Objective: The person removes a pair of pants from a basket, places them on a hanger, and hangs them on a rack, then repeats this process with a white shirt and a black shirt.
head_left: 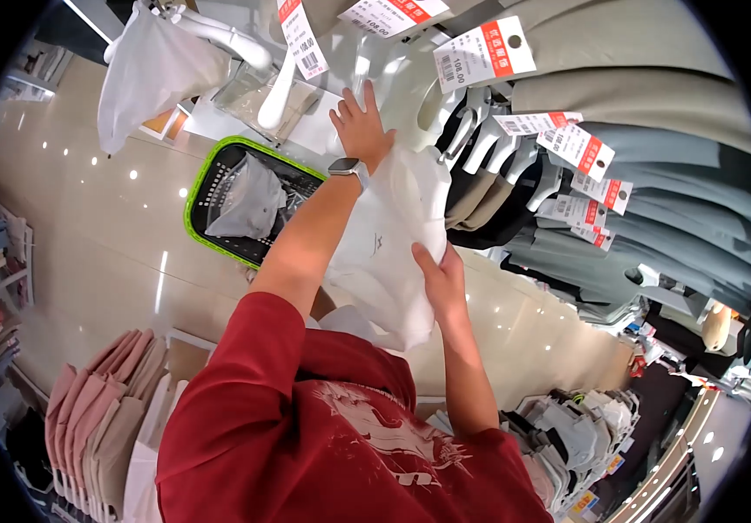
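Observation:
A white garment or bag [384,253] with a small dark mark hangs in front of my body. Its right edge is pinched in my right hand [443,279]. My left hand [362,126], with a smartwatch on the wrist, reaches up above it with fingers spread, close to the rack and a clear hanger. Red-and-white price tags [484,54] showing 108.00 hang from the clothes above and to the right. Below and left of my left arm, a black basket with a green rim [191,209] holds a grey-white plastic-wrapped item [249,205].
Grey and beige garments [680,166] hang densely at the right. White hangers [280,96] and a white cloth [153,70] are at the upper left. Pink and beige clothes [97,392] hang at the lower left, and more clothes [576,427] at the lower right.

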Tool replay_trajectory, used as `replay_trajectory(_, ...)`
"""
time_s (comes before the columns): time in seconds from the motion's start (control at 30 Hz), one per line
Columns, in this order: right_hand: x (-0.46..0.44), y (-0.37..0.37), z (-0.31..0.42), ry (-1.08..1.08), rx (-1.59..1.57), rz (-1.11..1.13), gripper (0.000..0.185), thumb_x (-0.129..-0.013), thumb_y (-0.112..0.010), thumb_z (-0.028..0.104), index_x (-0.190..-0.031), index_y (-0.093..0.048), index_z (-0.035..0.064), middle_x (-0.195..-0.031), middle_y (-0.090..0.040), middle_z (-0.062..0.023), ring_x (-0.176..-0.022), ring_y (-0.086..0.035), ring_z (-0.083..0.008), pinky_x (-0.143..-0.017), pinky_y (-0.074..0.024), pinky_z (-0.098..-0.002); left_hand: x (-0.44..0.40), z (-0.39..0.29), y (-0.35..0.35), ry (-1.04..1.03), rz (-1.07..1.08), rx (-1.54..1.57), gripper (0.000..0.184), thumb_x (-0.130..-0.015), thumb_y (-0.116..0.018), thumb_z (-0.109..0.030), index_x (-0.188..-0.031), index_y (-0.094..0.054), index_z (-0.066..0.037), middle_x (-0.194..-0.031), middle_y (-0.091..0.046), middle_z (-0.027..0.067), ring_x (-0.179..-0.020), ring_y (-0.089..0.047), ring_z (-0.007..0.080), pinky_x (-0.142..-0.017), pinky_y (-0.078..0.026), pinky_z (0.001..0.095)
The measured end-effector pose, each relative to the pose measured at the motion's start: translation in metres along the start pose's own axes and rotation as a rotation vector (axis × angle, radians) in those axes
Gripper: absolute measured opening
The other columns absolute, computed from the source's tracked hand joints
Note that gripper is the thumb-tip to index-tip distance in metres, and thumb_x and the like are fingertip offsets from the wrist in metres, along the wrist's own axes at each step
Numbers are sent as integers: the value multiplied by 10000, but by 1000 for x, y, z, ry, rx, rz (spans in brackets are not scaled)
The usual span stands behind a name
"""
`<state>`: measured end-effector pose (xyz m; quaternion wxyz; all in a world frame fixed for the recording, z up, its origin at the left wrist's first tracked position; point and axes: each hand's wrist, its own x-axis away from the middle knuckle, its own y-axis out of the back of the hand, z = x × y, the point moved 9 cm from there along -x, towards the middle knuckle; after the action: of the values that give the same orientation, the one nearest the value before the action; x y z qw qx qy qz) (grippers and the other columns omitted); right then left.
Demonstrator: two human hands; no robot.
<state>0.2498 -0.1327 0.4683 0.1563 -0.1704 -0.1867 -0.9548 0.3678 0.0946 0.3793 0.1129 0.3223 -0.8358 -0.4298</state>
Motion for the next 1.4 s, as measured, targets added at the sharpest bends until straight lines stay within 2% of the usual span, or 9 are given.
replay_trajectory(0.17,-31,5,13,-39,-8,-5,305,-877,-590,159,-1068,-554,-76,-933,-641,-102,-818,-568,-137,-761,-454,-277,-8,7,2,-125,-112,-228,893,-655,-773,-323,-1385,-290,-147,-1340,-313,274,-1194,-366,413,-983,-262,571)
replay_trajectory(0.27,-48,10,19,-44,0,-38,316,-878,-579,148,-1097,-551,-78,-975,-640,-110,-861,-573,-146,-793,-446,-278,-9,19,1,-66,-128,-231,689,-680,-741,-366,-1254,-477,-91,-1340,-313,278,-1202,-343,413,-992,-250,561)
replay_trajectory(0.33,-67,10,26,3,30,-55,327,-878,-576,141,-1117,-543,-79,-998,-637,-112,-883,-572,-153,-815,-436,-277,-11,29,-9,-2,-37,-319,504,-699,-708,-405,-1050,-621,-53,-1292,-372,252,-1192,-346,396,-987,-249,561)
replay_trajectory(0.53,-139,-21,39,101,-152,-9,347,-859,-590,136,-1128,-539,-78,-1034,-634,-123,-906,-580,-182,-828,-430,-288,7,44,0,17,-6,-159,440,-710,-686,-415,-902,-666,-19,-1094,-477,165,-1139,-389,350,-895,-324,520)
replay_trajectory(0.67,-186,-41,29,181,-134,-65,372,-854,-605,160,-1128,-543,-84,-1061,-623,-122,-947,-576,-196,-841,-424,-298,18,56,6,51,88,-110,480,-766,-630,-484,-864,-621,-14,-941,-564,149,-878,-592,319,-731,-440,471)
replay_trajectory(0.7,-198,-44,25,241,-76,-81,373,-848,-612,159,-1128,-546,-77,-1058,-626,-127,-946,-575,-200,-845,-421,-293,21,54,12,-34,31,-163,458,-780,-615,-496,-843,-600,-43,-819,-612,105,-706,-616,272,-656,-430,417)
replay_trajectory(0.97,-235,-63,12,557,84,-243,407,-850,-593,193,-1134,-516,-89,-1075,-614,-223,-984,-592,-324,-877,-429,-373,36,87,29,-36,274,82,510,-817,-599,-475,-901,-521,22,-773,-638,228,-733,-636,400,-641,-513,456)
replay_trajectory(1.13,-260,-52,0,440,397,-342,520,-860,-582,379,-1090,-509,-81,-1035,-596,-270,-972,-574,-413,-863,-429,-431,39,93,38,-71,260,144,501,-819,-615,-453,-917,-498,24,-765,-631,241,-714,-630,412,-635,-507,465)
replay_trajectory(1.4,-249,-55,-55,282,276,-307,581,-759,-690,319,-1103,-512,-114,-1090,-576,-262,-1045,-555,-381,-899,-423,-425,63,97,30,-60,270,312,530,-836,-595,-440,-1088,-493,15,-822,-634,245,-756,-627,414,-668,-507,463)
